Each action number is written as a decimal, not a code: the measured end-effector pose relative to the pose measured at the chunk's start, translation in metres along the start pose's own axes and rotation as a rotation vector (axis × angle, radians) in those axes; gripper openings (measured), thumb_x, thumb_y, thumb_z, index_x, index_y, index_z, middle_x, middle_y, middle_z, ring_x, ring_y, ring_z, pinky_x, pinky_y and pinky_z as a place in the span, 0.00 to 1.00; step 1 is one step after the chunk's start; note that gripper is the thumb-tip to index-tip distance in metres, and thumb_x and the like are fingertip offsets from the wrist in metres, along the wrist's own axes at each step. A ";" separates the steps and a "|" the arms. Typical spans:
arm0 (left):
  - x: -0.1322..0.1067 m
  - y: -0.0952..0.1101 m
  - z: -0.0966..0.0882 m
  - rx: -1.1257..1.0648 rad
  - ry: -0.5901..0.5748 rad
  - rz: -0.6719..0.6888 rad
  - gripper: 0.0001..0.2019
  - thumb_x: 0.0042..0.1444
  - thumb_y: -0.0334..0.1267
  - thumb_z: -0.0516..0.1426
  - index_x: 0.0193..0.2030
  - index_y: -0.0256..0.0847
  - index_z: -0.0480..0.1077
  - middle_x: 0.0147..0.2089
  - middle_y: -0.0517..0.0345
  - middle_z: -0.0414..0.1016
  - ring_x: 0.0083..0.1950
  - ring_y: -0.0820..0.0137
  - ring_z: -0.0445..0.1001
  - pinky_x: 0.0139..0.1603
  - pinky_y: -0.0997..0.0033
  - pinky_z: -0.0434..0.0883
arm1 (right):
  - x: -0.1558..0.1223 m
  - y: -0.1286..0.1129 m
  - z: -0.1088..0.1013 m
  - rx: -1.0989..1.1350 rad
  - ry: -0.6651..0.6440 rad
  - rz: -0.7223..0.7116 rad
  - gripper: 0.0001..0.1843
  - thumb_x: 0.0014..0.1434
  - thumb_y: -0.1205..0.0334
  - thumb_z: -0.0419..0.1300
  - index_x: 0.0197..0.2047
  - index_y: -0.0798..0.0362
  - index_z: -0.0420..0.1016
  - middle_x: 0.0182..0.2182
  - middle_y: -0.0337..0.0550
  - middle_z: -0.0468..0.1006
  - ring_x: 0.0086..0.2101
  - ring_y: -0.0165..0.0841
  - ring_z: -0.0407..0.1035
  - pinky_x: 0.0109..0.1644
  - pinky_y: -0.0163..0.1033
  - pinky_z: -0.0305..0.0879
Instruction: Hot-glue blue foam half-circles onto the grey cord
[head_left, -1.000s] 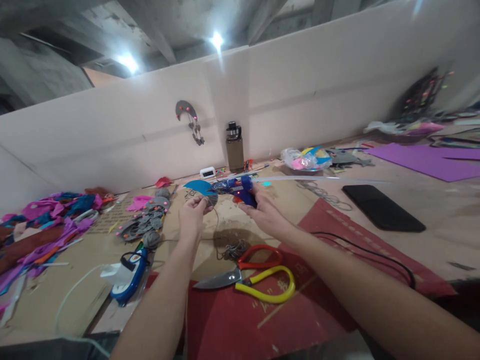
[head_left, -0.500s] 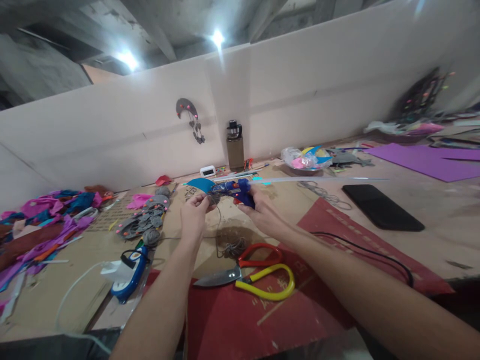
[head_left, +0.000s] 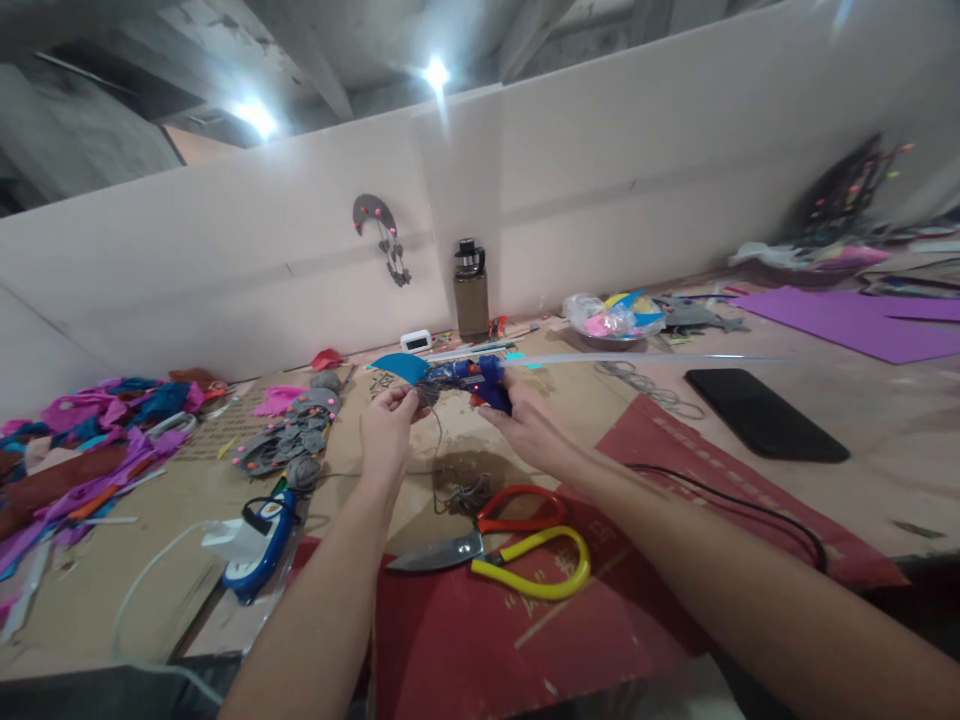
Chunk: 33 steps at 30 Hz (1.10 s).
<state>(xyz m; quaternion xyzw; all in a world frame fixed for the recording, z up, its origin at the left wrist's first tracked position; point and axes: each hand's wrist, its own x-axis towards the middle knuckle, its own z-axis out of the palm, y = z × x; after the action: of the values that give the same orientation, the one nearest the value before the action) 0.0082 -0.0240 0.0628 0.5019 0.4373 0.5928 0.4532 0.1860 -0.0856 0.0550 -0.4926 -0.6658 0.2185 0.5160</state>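
My right hand [head_left: 529,425] grips a blue hot glue gun [head_left: 474,378] with a long clear glue stick [head_left: 645,357] sticking out to the right; its nozzle points left. My left hand [head_left: 386,430] pinches a blue felt crescent [head_left: 400,366] with a small grey piece against it, right at the nozzle. A grey string [head_left: 439,455] hangs from that piece down to a loose coil [head_left: 465,494] on the table.
Red and yellow scissors [head_left: 510,550] lie on a red mat [head_left: 525,620] in front of me. A second blue glue gun [head_left: 262,535] rests at left, near grey felt pieces [head_left: 289,440] and a colourful scrap pile [head_left: 82,440]. A bottle [head_left: 470,292], black phone [head_left: 765,415] and purple sheet [head_left: 855,320] sit farther off.
Both hands have stayed almost still; the glue gun's nozzle has drawn slightly closer to the felt piece in my left hand.
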 end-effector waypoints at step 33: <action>0.002 0.002 -0.002 -0.012 0.012 0.014 0.11 0.41 0.41 0.62 0.29 0.35 0.72 0.30 0.56 0.75 0.31 0.72 0.72 0.36 0.69 0.73 | -0.002 0.000 -0.001 -0.094 0.009 0.050 0.16 0.56 0.60 0.54 0.48 0.52 0.63 0.37 0.46 0.76 0.38 0.38 0.69 0.44 0.43 0.62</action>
<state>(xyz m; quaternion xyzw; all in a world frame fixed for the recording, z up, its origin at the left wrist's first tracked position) 0.0059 -0.0230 0.0649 0.4986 0.4329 0.6015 0.4495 0.1863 -0.0880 0.0544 -0.5339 -0.6604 0.1978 0.4896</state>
